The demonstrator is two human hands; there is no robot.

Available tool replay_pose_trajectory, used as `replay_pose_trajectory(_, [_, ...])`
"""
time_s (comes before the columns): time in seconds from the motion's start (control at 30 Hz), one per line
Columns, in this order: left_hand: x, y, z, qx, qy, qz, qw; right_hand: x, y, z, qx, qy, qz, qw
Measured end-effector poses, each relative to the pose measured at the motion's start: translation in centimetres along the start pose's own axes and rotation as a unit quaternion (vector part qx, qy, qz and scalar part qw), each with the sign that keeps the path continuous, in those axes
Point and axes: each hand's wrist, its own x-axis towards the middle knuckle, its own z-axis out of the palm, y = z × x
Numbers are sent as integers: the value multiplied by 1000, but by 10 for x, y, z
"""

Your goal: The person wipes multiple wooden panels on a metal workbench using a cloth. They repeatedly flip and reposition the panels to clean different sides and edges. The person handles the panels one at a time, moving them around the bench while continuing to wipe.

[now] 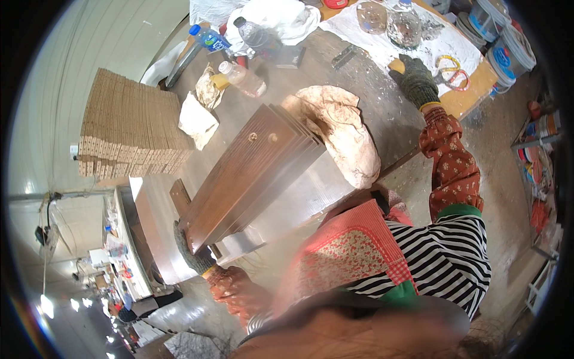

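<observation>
My left hand [194, 254], in a dark grey knit glove, is closed around the near left end of a stack of long brown wooden boards [239, 173]. The stack lies slantwise, and two round marks show on the top board near its far end. My right hand [417, 82], gloved the same way, reaches far out over the table. Between its thumb and fingers sits a small yellow piece, perhaps sponge [396, 66]. Beside that hand lie scissors with yellow and red handles [457, 79]. A stained cream cloth [350, 137] lies at the boards' far end.
A tall stack of brown slatted pieces [128, 128] stands at the left. Several bottles, including a clear one [242, 79], lie or stand farther back. Clear jars [404, 30] rest on white paint-spotted cloth. Buckets [511, 48] stand at the far right.
</observation>
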Motion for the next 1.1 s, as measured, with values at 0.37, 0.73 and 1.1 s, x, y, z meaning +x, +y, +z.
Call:
replay_pose_trajectory(0.37, [-22,9,-5,339,120,139,923,-77,-91,50,111,5,-419,901])
replay_pose_trajectory(0.73, [-107,54,175,283,131,338,888,-83,-99,-88,542,-18,-250,802])
replay_pose_trajectory(1.1, [-110,39,257,-98,101,163,977,-110,-235,-152,304,-187,-693,627])
